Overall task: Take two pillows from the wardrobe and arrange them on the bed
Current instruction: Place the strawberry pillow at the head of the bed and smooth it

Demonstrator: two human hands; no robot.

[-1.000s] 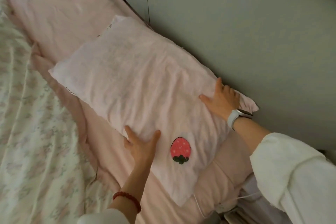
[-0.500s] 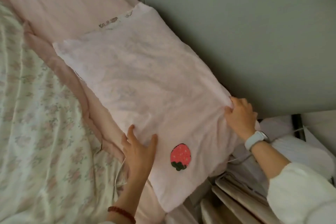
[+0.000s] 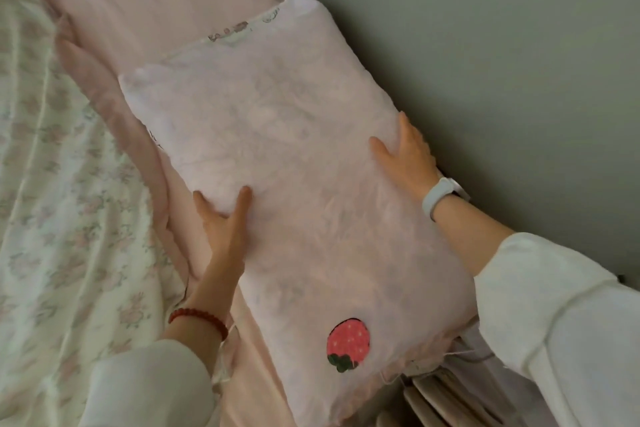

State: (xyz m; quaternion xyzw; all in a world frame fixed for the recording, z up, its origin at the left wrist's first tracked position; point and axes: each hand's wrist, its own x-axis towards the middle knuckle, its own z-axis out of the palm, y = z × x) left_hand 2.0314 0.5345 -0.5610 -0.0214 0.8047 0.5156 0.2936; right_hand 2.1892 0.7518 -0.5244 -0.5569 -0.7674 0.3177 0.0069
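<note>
A pale pink pillow [image 3: 277,163] with a red strawberry patch [image 3: 348,340] near its closest corner is lying flat on the bed [image 3: 145,10], its long side running along the grey wall [image 3: 485,62]. A floral inner cover is peeking out at its far end.

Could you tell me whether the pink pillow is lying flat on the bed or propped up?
Flat. The pillow lies lengthwise on the pink sheet beside the wall, both hands pressing its top.

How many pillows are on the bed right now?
1: the pink pillow lies along the wall side under both hands, strawberry patch at its near end. A second may be out of view.
</note>
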